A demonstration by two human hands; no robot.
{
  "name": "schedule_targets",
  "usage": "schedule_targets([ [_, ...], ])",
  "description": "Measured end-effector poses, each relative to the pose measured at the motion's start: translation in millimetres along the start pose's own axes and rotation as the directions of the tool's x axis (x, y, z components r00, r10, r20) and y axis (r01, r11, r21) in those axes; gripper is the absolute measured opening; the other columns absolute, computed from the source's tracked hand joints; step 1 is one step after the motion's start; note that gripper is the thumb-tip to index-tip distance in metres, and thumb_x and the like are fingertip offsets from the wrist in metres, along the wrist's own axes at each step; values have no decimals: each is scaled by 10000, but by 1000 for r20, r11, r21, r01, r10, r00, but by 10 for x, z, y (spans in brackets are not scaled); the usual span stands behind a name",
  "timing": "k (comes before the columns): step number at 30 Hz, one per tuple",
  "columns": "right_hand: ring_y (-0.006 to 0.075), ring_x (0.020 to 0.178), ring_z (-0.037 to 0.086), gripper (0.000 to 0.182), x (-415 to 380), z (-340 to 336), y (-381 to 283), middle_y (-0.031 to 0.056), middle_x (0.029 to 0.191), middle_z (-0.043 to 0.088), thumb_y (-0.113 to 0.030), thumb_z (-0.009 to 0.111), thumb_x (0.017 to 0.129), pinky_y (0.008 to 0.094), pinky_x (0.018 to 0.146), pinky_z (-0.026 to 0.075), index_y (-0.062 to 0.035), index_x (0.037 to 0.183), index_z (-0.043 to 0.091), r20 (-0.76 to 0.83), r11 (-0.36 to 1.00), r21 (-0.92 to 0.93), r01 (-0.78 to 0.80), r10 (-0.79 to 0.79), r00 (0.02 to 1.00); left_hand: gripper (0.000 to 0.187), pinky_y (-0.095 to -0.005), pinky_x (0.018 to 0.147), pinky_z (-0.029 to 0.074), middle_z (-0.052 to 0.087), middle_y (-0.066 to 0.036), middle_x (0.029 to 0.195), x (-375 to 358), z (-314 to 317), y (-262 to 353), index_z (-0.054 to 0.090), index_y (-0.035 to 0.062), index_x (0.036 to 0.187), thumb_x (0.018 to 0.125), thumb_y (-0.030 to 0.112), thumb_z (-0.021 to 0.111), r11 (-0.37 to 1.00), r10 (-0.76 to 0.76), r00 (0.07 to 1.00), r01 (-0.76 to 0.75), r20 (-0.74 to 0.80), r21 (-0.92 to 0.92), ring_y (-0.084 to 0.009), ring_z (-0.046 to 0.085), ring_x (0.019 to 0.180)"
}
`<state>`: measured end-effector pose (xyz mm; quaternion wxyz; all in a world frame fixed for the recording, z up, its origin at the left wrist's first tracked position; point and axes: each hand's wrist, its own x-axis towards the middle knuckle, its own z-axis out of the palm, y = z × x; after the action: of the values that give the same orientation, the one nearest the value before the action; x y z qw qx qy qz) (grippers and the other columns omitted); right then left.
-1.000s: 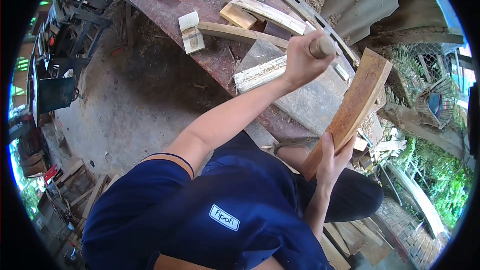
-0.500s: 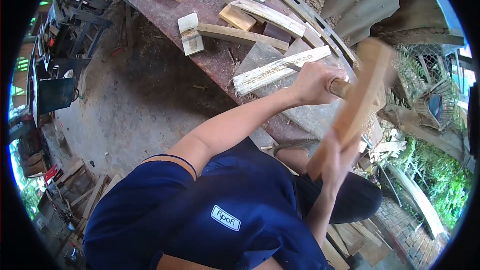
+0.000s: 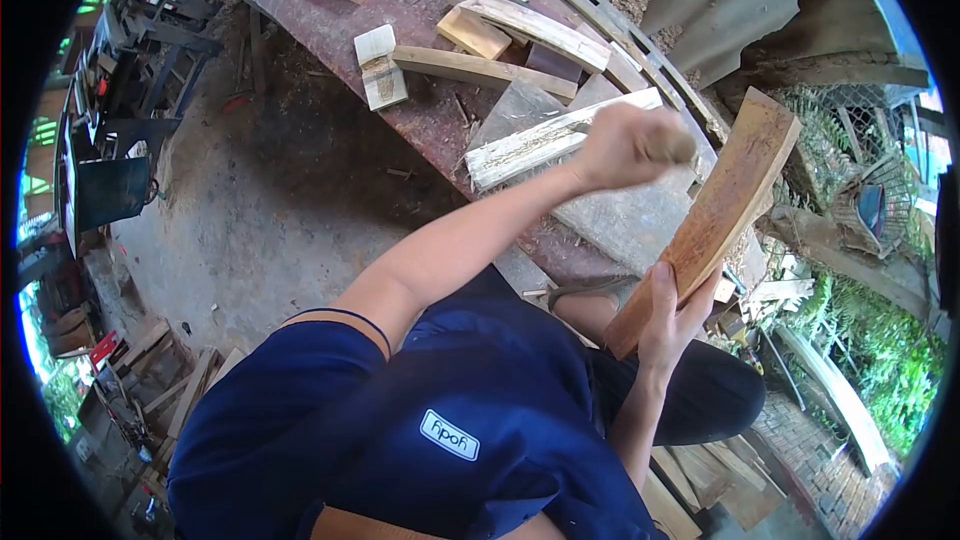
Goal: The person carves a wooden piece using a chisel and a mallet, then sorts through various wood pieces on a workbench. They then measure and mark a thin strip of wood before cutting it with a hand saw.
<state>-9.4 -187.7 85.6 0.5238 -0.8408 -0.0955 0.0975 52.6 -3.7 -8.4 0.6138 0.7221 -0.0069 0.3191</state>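
My left hand (image 3: 615,148) is closed around a chisel, whose round wooden handle (image 3: 668,142) points right and is blurred by motion. The blade is hidden by the hand. Under it, a pale, rough-cut strip of wood (image 3: 510,155) lies slantwise across a flat grey slab (image 3: 625,230). My right hand (image 3: 675,325) grips a long brown wooden block (image 3: 730,190) near its lower end, thumb along the near face. The block tilts up to the right, its upper end apart from the chisel handle.
Several wood pieces lie on the reddish bench (image 3: 300,25), among them a curved strip (image 3: 540,32), a long bar (image 3: 480,70) and a notched pale block (image 3: 381,68). Corrugated sheeting (image 3: 720,0) stands beyond the bench. Timber pieces (image 3: 700,485) lie at the lower right.
The wooden block in my right hand has swung away from the chisel handle, rightward. My left hand has shifted slightly up, and the chisel blade seen before is now hidden.
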Motion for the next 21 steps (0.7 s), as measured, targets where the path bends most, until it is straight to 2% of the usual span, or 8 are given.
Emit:
schedule_targets([
  [1,219,942,541,568,2,-8,11,144,1020,574,-238,689,851,348,853,440,54,1268,437,-6,1000,-1,0,0,1000,132,-272,618,503,688,-40,741,115,-100,-42,665,81,848,743,76,746,982,40,998,-50,-55,-182,-102,659,694],
  [2,213,935,541,562,-6,-7,22,136,1012,574,-237,685,854,343,850,441,54,1266,439,-10,1000,4,-15,15,1000,81,-252,635,497,680,-10,752,170,-179,-49,656,37,810,779,31,730,893,-150,986,101,-79,-438,-61,623,720],
  [3,208,927,541,555,-7,1,34,127,1005,573,-236,682,856,338,847,441,54,1264,442,-11,1000,11,-28,28,1000,102,-243,637,486,659,5,746,256,-279,-51,653,22,783,804,74,738,872,-339,930,253,-143,-420,-64,599,688],
  [6,205,928,538,553,-18,-9,91,122,1012,571,-242,681,856,336,844,441,50,1264,446,4,1000,-3,-14,14,1000,110,-235,636,473,649,5,740,314,-523,-90,658,10,784,815,85,733,890,-366,921,304,-135,-339,-55,571,677],
  [11,202,939,531,554,-12,-9,75,122,1016,567,-245,685,849,345,858,433,48,1258,452,-3,999,-4,-40,40,999,126,-244,639,477,654,-5,740,185,-469,98,660,4,789,810,107,729,934,-309,950,293,-50,-206,-52,572,701],
  [15,206,948,531,565,-7,10,66,128,1025,565,-245,690,844,347,872,425,50,1262,450,-15,999,-3,-50,50,999,142,-252,576,470,628,-3,674,114,-336,47,645,21,770,785,126,739,995,-25,999,20,-41,-103,-53,561,638],
  [20,211,949,534,582,-4,15,98,131,1034,564,-250,689,847,349,878,426,47,1280,438,-14,998,3,-56,56,998,255,-353,573,493,616,-114,689,38,-163,149,630,102,785,576,144,769,989,85,996,-86,21,118,-336,612,656],
  [21,212,950,535,588,-9,11,102,131,1035,564,-252,689,848,348,880,427,46,1285,434,-15,998,12,-64,64,998,255,-353,573,493,616,-114,689,29,-153,172,630,102,785,576,144,769,989,84,996,-86,22,118,-336,612,656],
])
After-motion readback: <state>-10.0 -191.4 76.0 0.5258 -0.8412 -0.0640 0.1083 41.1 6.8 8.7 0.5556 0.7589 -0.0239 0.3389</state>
